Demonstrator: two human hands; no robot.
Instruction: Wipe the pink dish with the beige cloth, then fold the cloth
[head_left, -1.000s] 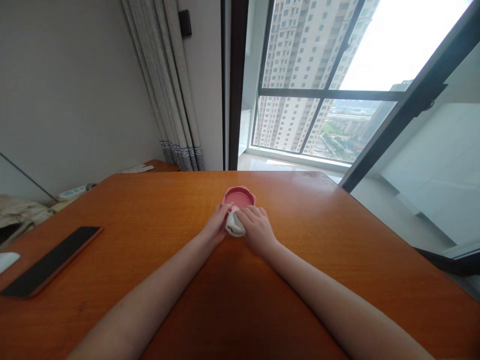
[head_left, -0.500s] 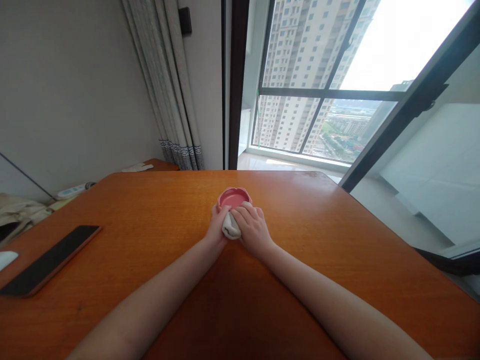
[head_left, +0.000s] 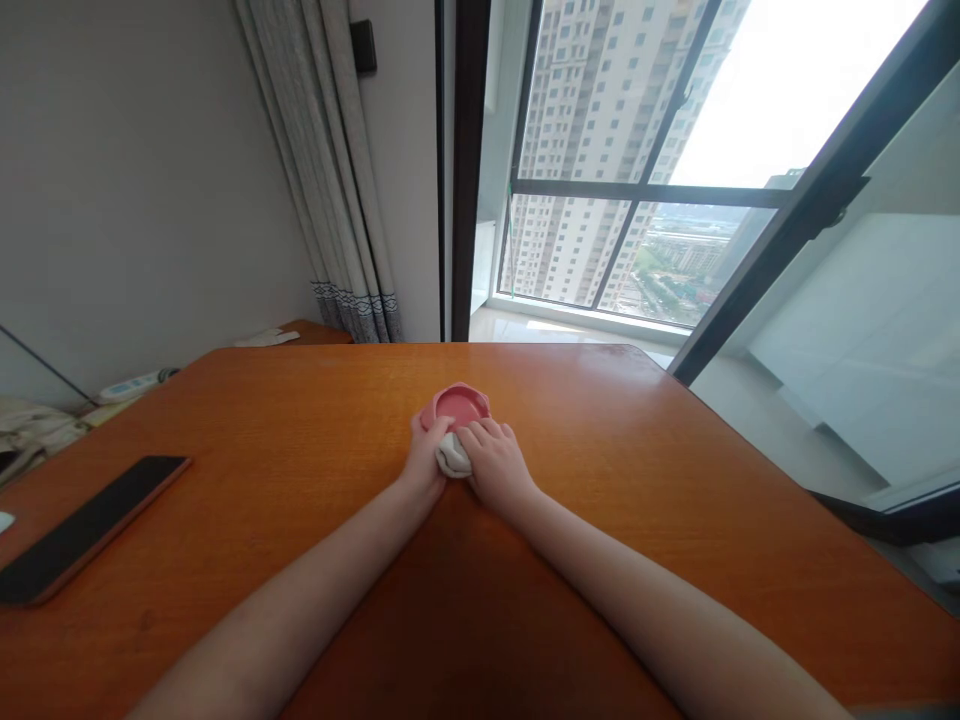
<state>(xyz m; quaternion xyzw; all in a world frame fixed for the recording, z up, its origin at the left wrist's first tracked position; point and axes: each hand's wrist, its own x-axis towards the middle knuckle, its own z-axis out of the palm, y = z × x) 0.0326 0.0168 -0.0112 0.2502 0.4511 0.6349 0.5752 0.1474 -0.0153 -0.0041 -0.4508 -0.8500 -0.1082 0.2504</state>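
A shallow pink dish (head_left: 459, 402) with a scalloped rim is held over the wooden table, its inside facing me; whether it touches the tabletop I cannot tell. My left hand (head_left: 425, 452) grips its left side, with the thumb on the near rim. A folded white cloth (head_left: 454, 456) is bunched at the dish's near edge, between my two hands. My right hand (head_left: 496, 458) is closed over the cloth at the right near side of the dish, its fingers curled at the rim. My palms hide part of the cloth and the dish's underside.
The brown wooden table (head_left: 315, 420) spreads around my hands. A long black flat pad (head_left: 90, 530) lies at the left, with a small white object (head_left: 4, 521) beside it. A white remote-like object (head_left: 135, 386) lies beyond the left edge. Behind are a grey curtain (head_left: 330, 180) and windows.
The dish has tilted and turned slightly in my left hand. My right hand and the cloth have shifted a little along its near rim. The view has turned slightly.
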